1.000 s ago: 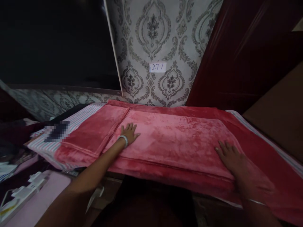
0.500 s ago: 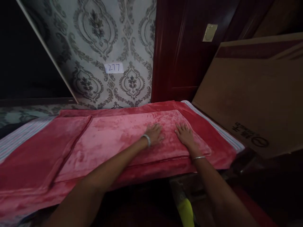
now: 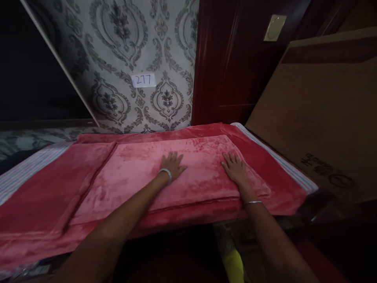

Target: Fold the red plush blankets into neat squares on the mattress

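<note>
A plush red-pink blanket (image 3: 135,173) lies partly folded across a surface. Its right part is folded over into a lighter pink panel, and a darker folded flap (image 3: 55,188) covers the left. My left hand (image 3: 172,165) rests flat near the middle of the pink panel, fingers spread. Toward the panel's right end, my right hand (image 3: 236,169) lies palm down, its fingers also apart. Neither hand grips the cloth. Under the blanket, a striped cloth (image 3: 35,165) shows at the left and along the right edge.
Behind stands a patterned wall with a paper label (image 3: 143,80) reading 277. A dark screen (image 3: 38,70) is at the left. A large cardboard box (image 3: 324,114) leans at the right beside a dark red door panel (image 3: 224,59). Something yellow-green (image 3: 233,265) shows below the front edge.
My left hand has slid left across the blanket, widening the gap between my hands. The lighter patch between them has grown. My right hand stays near the panel's right end. The view has shifted slightly.
</note>
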Tool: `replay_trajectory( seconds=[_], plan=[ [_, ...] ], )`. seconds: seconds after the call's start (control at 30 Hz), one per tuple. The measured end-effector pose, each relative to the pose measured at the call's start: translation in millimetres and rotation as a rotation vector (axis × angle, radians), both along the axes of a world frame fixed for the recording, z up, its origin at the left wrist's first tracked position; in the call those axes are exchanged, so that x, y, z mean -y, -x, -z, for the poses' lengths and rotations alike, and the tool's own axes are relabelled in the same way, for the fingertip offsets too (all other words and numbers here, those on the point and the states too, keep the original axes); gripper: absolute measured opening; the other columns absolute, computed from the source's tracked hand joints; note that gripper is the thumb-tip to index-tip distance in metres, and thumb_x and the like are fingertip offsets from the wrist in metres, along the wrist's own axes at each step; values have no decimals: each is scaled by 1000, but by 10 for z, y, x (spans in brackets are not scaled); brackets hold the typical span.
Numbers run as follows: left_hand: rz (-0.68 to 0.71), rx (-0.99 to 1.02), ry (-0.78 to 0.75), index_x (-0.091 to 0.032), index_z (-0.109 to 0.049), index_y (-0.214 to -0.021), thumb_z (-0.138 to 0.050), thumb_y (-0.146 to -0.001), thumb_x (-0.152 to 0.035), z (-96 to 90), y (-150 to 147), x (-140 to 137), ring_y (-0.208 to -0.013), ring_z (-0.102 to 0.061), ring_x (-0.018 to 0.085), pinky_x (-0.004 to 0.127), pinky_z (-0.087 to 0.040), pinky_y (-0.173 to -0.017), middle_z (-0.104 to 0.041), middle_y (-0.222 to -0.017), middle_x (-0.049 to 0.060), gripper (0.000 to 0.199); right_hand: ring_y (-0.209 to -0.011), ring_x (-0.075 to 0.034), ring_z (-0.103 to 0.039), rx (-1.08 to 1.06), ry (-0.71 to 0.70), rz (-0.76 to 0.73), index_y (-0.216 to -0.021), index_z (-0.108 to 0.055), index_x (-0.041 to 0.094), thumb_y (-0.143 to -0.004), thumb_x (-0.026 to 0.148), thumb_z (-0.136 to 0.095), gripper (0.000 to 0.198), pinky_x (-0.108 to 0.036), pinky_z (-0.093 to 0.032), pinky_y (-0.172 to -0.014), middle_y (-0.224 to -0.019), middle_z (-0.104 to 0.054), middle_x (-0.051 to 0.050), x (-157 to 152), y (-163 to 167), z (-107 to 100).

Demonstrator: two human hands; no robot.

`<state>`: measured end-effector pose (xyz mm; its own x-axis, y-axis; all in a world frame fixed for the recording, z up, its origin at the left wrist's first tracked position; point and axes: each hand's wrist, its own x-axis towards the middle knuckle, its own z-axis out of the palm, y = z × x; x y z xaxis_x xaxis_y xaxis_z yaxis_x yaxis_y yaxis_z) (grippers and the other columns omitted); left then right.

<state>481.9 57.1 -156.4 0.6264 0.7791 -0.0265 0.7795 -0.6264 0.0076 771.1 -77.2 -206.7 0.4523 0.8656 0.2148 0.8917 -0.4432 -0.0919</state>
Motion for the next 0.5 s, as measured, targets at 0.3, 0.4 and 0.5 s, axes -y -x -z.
replay_trajectory(
  seconds=[0.3, 0.4, 0.5],
  plan=[
    [-199, 66, -171, -20, -57, -141, -62, -97, -47, -296, 1001, -569, -132, -55, 33, 59, -47, -109, -54, -148, 13, 51, -150, -29, -38, -168, -98, 7, -156, -47, 20, -107, 35, -29, 54, -53, -35, -120, -161, -45, -11, -134, -188, -243],
    [-120, 82, -175, -21, -53, -145, -59, -99, -48, -315, 597, -545, -138, -51, 33, 59, -43, -113, -51, -152, 14, 54, -153, -28, -33, -148, -159, 41, -157, -46, 21, -105, 27, -30, 54, -53, -34, -121, -162, -44, -10, -295, -340, -417],
    [31, 67, -100, -19, -40, -158, -36, -104, -48, -306, -118, -377, -156, -29, 33, 60, -28, -123, -35, -167, 17, 62, -156, -27, -26, -149, -167, 60, -159, -41, 25, -104, 24, -30, 56, -56, -31, -122, -167, -37, -6, -430, -423, -488]
  ],
)
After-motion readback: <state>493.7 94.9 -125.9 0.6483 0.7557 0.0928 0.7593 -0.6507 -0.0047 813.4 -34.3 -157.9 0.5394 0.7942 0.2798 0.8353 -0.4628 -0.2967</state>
